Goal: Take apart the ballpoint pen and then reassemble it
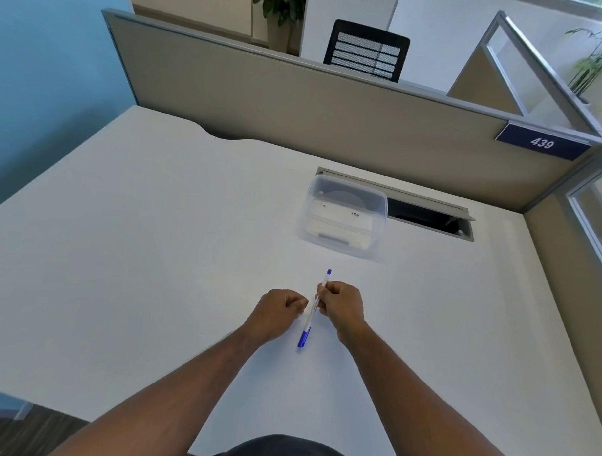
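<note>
A ballpoint pen (pixel 313 309) with a clear white barrel, a blue cap at its near end and a blue plug at its far end is held just above the white desk (pixel 155 257). It runs lengthwise away from me, tilted slightly right. My right hand (pixel 341 306) pinches the barrel's upper part between thumb and fingers. My left hand (pixel 279 310) is curled into a loose fist right beside the barrel's middle; whether its fingertips touch the pen is hidden.
A clear plastic box (pixel 344 217) stands upside down further back on the desk, in front of an open cable slot (pixel 429 215). Beige partition walls (pixel 297 101) close the desk at the back and right. The desk's near edge runs at lower left.
</note>
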Action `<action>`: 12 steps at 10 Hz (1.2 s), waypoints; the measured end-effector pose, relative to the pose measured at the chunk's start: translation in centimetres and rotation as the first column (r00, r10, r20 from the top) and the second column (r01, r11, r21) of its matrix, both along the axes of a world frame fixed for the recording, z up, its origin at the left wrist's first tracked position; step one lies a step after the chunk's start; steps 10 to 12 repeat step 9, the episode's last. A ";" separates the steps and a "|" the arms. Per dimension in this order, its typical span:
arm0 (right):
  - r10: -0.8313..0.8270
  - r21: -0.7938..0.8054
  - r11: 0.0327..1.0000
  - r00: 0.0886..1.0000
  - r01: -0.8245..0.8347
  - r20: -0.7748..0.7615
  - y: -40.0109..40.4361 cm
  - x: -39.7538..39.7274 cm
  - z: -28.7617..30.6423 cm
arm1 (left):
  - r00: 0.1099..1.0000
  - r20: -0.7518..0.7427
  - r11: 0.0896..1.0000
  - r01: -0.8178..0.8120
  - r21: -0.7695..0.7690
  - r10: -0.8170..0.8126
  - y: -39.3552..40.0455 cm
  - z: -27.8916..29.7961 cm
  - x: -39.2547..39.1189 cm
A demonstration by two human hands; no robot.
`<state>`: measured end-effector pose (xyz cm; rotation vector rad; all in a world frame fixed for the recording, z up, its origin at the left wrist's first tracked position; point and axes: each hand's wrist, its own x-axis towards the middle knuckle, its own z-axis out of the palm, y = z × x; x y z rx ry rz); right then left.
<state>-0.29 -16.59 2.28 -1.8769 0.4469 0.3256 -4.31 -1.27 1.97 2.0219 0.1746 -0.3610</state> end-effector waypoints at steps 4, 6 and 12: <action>0.152 -0.401 0.905 0.988 -0.146 -0.017 1.4 1.6 -1.8 | 0.974 0.172 0.912 0.064 0.404 -0.145 1.4 -2.0 -0.5; 0.152 -0.451 0.880 0.988 -0.150 -0.031 2.0 1.8 -1.6 | 0.948 0.220 0.850 0.088 0.520 -0.232 1.7 -2.8 -0.3; 0.147 -0.489 0.866 0.988 -0.107 0.044 0.6 1.2 -2.1 | 0.944 0.151 0.795 0.153 0.587 -0.293 1.6 -4.0 0.1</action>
